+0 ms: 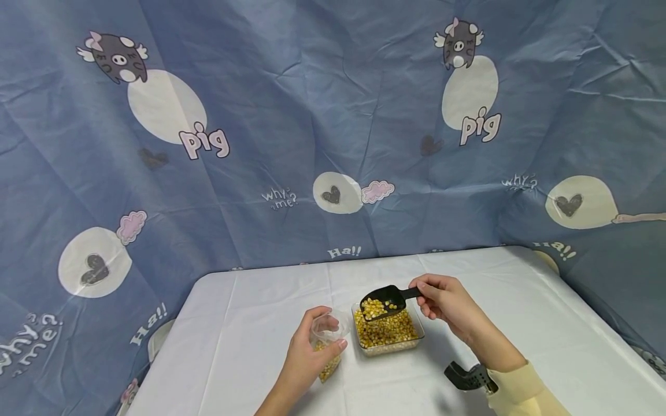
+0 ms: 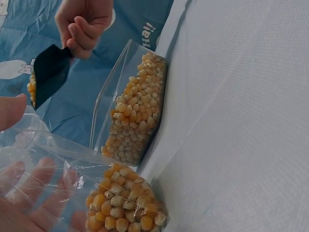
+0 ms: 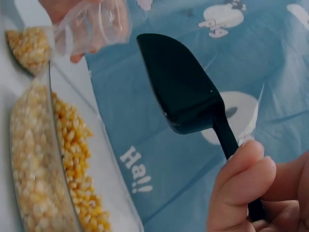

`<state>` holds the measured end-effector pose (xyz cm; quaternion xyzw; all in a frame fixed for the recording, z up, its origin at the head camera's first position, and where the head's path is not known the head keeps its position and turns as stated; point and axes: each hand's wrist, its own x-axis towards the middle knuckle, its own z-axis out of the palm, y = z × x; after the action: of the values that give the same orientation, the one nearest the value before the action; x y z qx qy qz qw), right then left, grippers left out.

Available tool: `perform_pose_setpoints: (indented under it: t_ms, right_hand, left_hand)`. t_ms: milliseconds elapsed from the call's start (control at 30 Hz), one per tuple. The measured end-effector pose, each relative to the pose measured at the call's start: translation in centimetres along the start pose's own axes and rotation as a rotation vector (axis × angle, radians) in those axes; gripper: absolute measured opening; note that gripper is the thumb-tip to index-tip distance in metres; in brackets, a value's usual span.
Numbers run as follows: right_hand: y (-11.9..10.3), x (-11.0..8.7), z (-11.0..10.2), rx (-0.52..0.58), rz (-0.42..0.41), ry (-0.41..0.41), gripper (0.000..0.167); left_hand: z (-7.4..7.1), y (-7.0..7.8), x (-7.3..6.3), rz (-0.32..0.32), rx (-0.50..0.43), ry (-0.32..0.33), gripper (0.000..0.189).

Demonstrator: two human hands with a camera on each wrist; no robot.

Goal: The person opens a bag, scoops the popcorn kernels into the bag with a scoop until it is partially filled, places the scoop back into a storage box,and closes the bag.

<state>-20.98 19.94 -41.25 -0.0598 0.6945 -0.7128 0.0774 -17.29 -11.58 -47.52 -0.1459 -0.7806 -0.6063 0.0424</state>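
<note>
My left hand (image 1: 308, 352) grips a clear plastic bag (image 2: 128, 205) with corn kernels in its bottom. A round, clear, cup-like plastic piece (image 3: 94, 29) stands at the bag's mouth, between my thumb and fingers. My right hand (image 1: 442, 300) holds a black scoop (image 3: 181, 84) by its handle. Yellow corn kernels (image 1: 373, 308) lie in the scoop's bowl, seen in the head view. The scoop is raised over a clear rectangular container (image 1: 392, 348) full of corn kernels, just right of the bag. In the right wrist view the scoop's underside hides its load.
A white cloth (image 1: 239, 335) covers the table. Behind it hangs a blue curtain (image 1: 354, 115) with pig prints and lettering. A black strap-like device (image 1: 470, 377) sits at the right wrist, by the pale yellow sleeve (image 1: 525, 390).
</note>
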Motion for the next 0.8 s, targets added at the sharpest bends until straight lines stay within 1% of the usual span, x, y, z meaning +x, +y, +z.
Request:
perform_pose_setpoints:
  t_ms: [200,333,633,800]
  right_hand:
    - [-1.1,-0.8,1.2,0.024,-0.022,0.022,0.024]
    - [-1.4,-1.1,2.2,0.034,-0.031,0.024,0.024]
    - [-0.9,-1.3,4.0,0.038,-0.035,0.022,0.022]
    - [-0.6,-1.3,4.9,0.042,-0.054,0.010,0.023]
  left_hand:
    - [0.1,-0.1,0.0,0.011,0.003,-0.002,0.059]
    - [0.1,-0.1,-0.1,0.011,0.006,-0.006,0.060]
    - [0.2,0.1,-0.2,0.021,0.020,-0.006,0.061]
    - [0.2,0.2,-0.3,0.021,0.034,-0.003,0.061]
